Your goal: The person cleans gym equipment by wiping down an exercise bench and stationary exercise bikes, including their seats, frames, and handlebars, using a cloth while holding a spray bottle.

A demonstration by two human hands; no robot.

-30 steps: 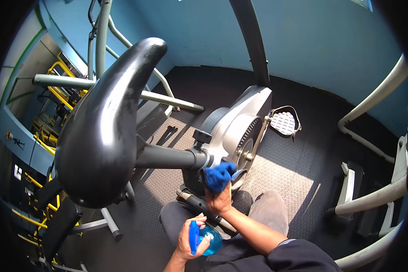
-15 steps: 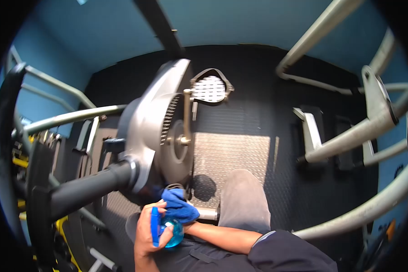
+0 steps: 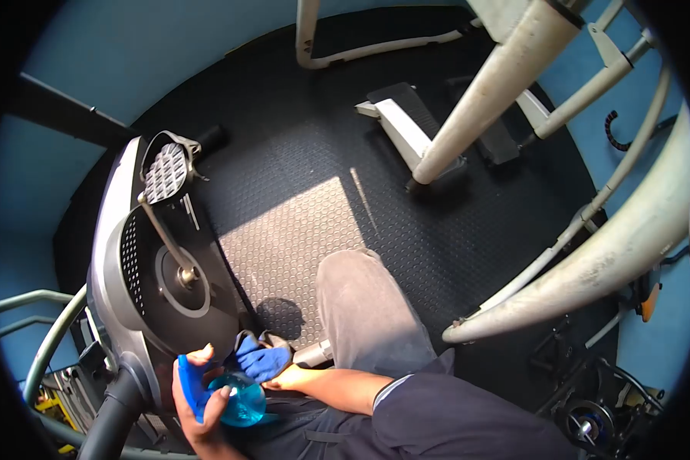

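A spray bottle [image 3: 241, 402] with a blue trigger head and blue-green liquid is gripped by my left hand [image 3: 194, 399], low at the left. Just right of it my right hand [image 3: 286, 377] is closed on a blue cloth [image 3: 262, 359], beside the near lower end of the exercise bike [image 3: 123, 261]. Part of that hand is hidden by the cloth. The bike's round crank cover [image 3: 182, 280] is above my hands, and a strapped pedal [image 3: 165, 173] with a light, gridded surface stands at the top of the crank arm.
My bent knee [image 3: 360, 287] is right of the cloth. White machine tubes [image 3: 590, 284] curve along the right side, with footplates [image 3: 406, 126] at the upper right. Sunlight falls on the textured black floor mat [image 3: 276, 161]. A blue wall [image 3: 176, 61] is behind.
The view has turned right, moving the bike leftward and taking its seat out of sight. The cloth has moved down from beside the seat post to low near the base. Both hands keep their holds.
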